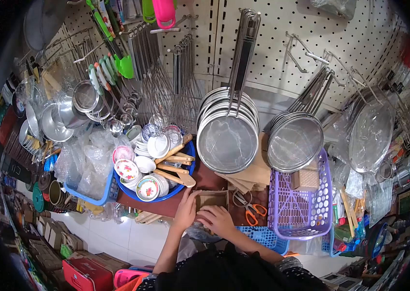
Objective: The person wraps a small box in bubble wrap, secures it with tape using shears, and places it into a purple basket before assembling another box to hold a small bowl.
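Note:
A small brown cardboard box [214, 198] lies at the near edge of the dark red tabletop, in front of me. My left hand [186, 210] is at its left side, fingers stretched upward and apart along the cardboard. Over the near side of the box, my right hand [218, 222] has its fingers bent around the edge; what lies beneath them is hidden. Orange-handled scissors [253, 212] rest just right of the box. Close beyond my left fingertips is a wooden spatula [185, 179], its head over the rim of a blue basin.
The blue basin [191, 167] holds small bowls and wooden-handled tools. A purple basket [292, 232] stands at the right, a blue basket [91, 200] with plastic wrap at the left. Large strainers [228, 144] and whisks [154, 89] hang from the pegboard ahead.

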The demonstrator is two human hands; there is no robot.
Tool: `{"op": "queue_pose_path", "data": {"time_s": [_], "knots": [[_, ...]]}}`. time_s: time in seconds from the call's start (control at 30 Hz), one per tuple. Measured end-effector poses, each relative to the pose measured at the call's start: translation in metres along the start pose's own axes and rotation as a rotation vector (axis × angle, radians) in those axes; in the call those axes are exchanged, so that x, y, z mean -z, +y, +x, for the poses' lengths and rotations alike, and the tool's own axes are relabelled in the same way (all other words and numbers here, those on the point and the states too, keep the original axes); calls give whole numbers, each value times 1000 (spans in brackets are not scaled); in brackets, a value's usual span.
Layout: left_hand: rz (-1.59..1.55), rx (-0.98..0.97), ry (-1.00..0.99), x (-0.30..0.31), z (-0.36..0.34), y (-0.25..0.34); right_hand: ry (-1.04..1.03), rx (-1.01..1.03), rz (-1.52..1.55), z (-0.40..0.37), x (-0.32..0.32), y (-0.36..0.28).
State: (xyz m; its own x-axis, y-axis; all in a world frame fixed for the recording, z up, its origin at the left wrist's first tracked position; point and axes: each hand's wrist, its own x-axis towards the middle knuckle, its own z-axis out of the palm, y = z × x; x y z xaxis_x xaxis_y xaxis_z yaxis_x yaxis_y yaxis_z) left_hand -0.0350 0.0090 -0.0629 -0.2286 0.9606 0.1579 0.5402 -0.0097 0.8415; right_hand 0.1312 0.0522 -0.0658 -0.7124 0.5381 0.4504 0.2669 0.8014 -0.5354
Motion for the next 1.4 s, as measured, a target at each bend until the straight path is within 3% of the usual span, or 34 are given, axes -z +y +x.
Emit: {"op": "queue_pose_path", "data": {"time_s": [0.3, 0.57, 0.8, 0.9, 1.0, 1.1, 1.2, 1.3, 1.33, 1.4], "knots": [[93, -6, -45, 5, -10, -12, 1, -73, -65, -4, -12, -3], [488, -51, -52, 9, -22, -8, -60, -138, 39, -5, -15, -1], [241, 65, -287, 23, -14, -11, -156, -93, 74, -5, -9, 4], [227, 71, -341, 25, -10, -15, -288, -170, 270, -8, 1, 7], [243, 1, -327, 27, -9, -24, -392, -151, 203, -13, 9, 6], [243, 2, -338, 28, -5, -26, -409, -148, 334, -16, 7, 13], [268, 15, -356, 33, -1, -20, -189, -229, 437, -22, 2, 22], [313, 1, -349, 30, -1, -24, 151, -530, 798, -28, -8, 31], [333, 9, -348, 29, -2, -24, 149, -594, 782, -30, -7, 37], [374, 22, -347, 28, -2, -22, 278, -757, 1030, -31, 0, 43]]}}
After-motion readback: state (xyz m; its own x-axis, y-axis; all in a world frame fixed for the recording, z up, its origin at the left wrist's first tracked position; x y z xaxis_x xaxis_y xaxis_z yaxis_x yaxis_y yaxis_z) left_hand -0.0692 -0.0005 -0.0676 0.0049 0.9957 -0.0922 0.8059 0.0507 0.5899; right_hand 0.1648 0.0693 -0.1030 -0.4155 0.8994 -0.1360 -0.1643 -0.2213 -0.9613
